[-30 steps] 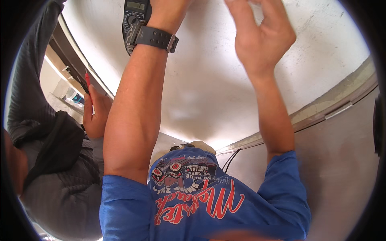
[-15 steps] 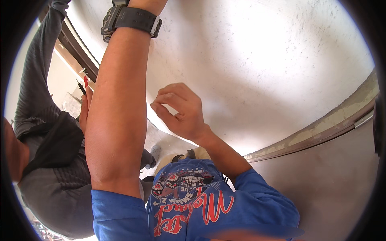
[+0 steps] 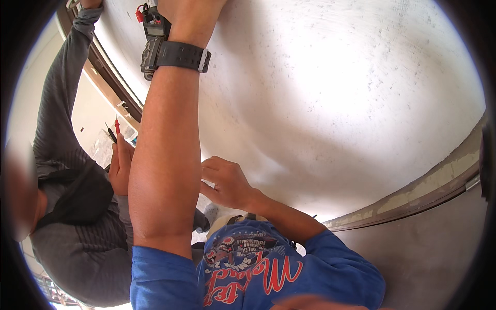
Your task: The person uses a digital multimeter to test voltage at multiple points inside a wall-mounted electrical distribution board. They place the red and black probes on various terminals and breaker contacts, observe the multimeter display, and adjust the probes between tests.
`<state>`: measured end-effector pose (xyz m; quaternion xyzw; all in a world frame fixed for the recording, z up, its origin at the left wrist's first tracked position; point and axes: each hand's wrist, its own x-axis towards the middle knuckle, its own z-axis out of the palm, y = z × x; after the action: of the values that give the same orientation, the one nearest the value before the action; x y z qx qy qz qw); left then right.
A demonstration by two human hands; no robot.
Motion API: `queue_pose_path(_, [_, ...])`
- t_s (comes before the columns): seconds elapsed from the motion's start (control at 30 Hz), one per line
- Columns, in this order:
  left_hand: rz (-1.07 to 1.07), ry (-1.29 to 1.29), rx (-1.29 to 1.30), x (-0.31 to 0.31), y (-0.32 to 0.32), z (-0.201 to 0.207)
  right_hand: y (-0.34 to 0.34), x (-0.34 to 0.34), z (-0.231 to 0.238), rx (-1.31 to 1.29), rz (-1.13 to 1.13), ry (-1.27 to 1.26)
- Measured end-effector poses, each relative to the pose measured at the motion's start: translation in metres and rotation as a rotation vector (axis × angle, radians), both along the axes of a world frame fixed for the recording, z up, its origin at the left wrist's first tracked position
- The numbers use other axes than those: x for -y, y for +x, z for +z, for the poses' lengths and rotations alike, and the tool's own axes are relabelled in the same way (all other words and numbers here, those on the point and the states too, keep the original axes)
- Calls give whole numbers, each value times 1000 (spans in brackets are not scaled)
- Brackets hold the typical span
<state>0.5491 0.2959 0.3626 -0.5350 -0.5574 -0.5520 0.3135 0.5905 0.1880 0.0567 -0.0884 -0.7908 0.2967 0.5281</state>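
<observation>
My left arm reaches up past the top edge, a black wristwatch [image 3: 175, 55] strapped at the wrist. Only the base of my left hand [image 3: 191, 20] shows; its fingers are out of frame. Just left of that wrist is a black multimeter [image 3: 156, 23] with a red plug; what holds it I cannot see. My right hand [image 3: 226, 183] is bent inward beside my left forearm, its fingertips partly hidden behind it. A gap shows between its thumb and fingers, with nothing visible in it. On the left, a co-worker's hand [image 3: 120, 164] holds a red probe [image 3: 117, 125] and a black probe [image 3: 112, 135].
The co-worker [image 3: 77, 243], in a dark grey long-sleeved top, is close on my left with one arm raised. A white, scuffed wall [image 3: 330, 103] fills the upper right. Brown trim [image 3: 413, 212] borders it low on the right, and a dark frame [image 3: 111, 67] at the left.
My right hand has moved down and left, its fingertips going behind my left forearm. My left wrist sits lower in view, and more of the multimeter shows. The co-worker's probes appear lower and further right.
</observation>
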Motion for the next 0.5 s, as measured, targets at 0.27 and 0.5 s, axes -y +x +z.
queue_pose_path(0.27, [-124,7,39,14,8,-3,3,5,-33,153,47,-59])
queue_pose_path(0.5, [-60,16,-70,6,0,0,4,0,-54,216,62,-44])
